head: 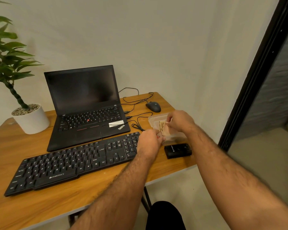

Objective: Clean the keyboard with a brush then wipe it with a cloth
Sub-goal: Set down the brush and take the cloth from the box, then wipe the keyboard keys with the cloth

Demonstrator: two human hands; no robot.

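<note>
A black Zebronics keyboard lies slantwise across the wooden desk. Past its right end stands a clear plastic container. Both hands are over that container. My right hand pinches a beige cloth at its top. My left hand grips the cloth's lower edge, above the keyboard's number pad; something small and red shows at its fingertips. No brush can be made out.
An open black laptop stands behind the keyboard. A wired mouse and loose cables lie at the back right. A small black box sits near the desk's right edge. A potted plant stands at the left.
</note>
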